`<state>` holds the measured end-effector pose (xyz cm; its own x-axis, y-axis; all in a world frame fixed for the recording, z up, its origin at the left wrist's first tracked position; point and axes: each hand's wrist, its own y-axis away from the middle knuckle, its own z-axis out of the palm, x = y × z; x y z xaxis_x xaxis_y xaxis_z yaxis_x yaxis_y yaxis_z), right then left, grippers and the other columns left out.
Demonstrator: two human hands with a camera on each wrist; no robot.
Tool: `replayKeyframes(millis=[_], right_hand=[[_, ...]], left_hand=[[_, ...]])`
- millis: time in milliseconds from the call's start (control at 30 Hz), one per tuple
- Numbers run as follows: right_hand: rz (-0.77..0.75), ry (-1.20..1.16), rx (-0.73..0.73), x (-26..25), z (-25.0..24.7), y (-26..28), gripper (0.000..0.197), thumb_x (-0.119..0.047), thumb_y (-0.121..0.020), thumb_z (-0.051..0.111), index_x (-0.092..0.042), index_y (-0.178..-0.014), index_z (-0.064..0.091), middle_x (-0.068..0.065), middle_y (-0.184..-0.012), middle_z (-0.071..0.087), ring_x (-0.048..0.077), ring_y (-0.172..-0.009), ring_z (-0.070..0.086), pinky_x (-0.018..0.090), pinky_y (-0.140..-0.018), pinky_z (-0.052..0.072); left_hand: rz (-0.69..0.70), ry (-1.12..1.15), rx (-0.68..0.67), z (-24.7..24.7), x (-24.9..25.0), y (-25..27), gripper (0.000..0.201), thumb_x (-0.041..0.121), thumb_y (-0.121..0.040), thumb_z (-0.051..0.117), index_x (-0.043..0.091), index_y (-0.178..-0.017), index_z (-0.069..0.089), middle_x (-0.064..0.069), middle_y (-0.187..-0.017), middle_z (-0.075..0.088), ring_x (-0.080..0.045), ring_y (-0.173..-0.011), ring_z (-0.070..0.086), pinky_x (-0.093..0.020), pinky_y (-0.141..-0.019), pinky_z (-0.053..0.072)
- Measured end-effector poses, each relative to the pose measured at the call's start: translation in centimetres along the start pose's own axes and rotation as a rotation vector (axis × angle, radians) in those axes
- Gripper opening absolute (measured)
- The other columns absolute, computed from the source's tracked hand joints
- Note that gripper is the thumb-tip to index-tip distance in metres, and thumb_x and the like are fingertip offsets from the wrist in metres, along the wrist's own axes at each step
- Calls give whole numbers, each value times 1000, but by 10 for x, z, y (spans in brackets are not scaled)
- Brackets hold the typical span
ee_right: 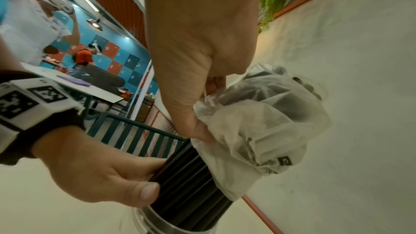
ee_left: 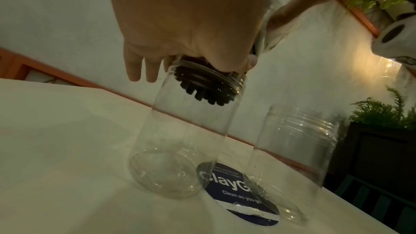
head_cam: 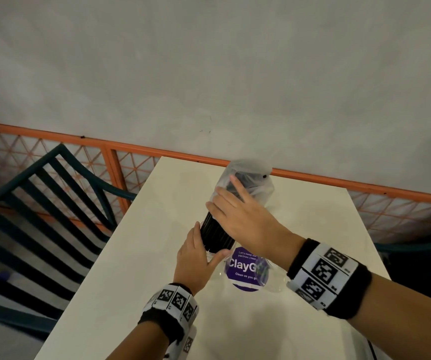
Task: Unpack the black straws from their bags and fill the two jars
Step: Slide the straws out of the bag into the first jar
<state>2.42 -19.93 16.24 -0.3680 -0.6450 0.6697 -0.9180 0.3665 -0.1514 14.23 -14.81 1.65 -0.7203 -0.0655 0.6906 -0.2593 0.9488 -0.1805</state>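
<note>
- Straw bundle (head_cam: 215,233): long axis near upright, lower ends just inside the mouth of the near jar (ee_left: 180,131), upper part under the bag (ee_right: 258,131).
- Left hand (head_cam: 196,258) is curled round the bundle at the jar rim, below the right grip.
- Right hand (head_cam: 245,216) pinches the bag above; bag likely pulls up along the axis.
- Second jar (ee_left: 297,149) stands empty just beside, on the table (head_cam: 131,294).
- Purple sticker (head_cam: 245,268) reads "ClayG…", "Clean as you go"; bag print is unreadable.
</note>
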Motion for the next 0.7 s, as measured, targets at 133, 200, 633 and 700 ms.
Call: replayKeyframes(millis=[133,200,633,700], right_hand=[[-106,60,-59,-27,4,-10,36,-28,-79,63,-15,-114,62,1,-114,65,25,-122,50,49,-113,20],[-156,72,-146,-45,13,-9,33,-30,-80,62,-17,-111,65,2,-120,63,26,-127,45,51,-114,13],[481,-792,392,-52,19,36,51,-42,-78,61,-24,-121,41,2,-122,38,19,-116,38,38,-103,33],[915,-1084,361,-53,24,49,63,-54,-78,60,-24,-127,35,1,-127,33,17,-118,36,35,-97,41]], left_hand=[[-5,7,-108,-8,4,-2,92,68,-75,45,3,-138,28,-14,-134,44,-29,-112,55,-37,-89,49],[-140,-19,-115,-9,33,-5,49,20,-91,43,5,-136,30,-18,-135,44,-33,-115,53,-36,-89,47],[9,576,-9,-63,-18,-14,53,9,-84,61,33,-126,40,4,-122,56,-17,-106,62,-18,-81,51],[-53,544,67,-68,-13,-18,34,9,-86,59,25,-115,52,-1,-105,65,-20,-93,65,-9,-67,48]])
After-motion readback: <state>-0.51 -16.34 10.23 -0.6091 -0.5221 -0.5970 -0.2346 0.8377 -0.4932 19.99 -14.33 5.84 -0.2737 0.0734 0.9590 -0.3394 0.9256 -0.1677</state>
